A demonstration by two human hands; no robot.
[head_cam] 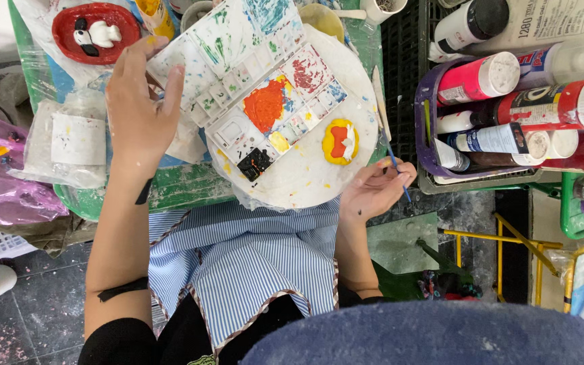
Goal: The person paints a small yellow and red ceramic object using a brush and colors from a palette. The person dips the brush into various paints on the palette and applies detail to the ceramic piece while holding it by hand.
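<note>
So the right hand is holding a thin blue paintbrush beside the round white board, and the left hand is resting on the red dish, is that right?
Not quite. The head view shows the left hand resting on the paint palette, not the red dish. The right hand does hold the paintbrush beside the round white board.

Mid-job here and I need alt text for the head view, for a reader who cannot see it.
Seen from above, a person's right hand holds a thin paintbrush beside a small yellow and orange piece on a round white board. The left hand reaches, open, toward a paint-stained palette. A purple basket of paint bottles stands to the right.
</note>
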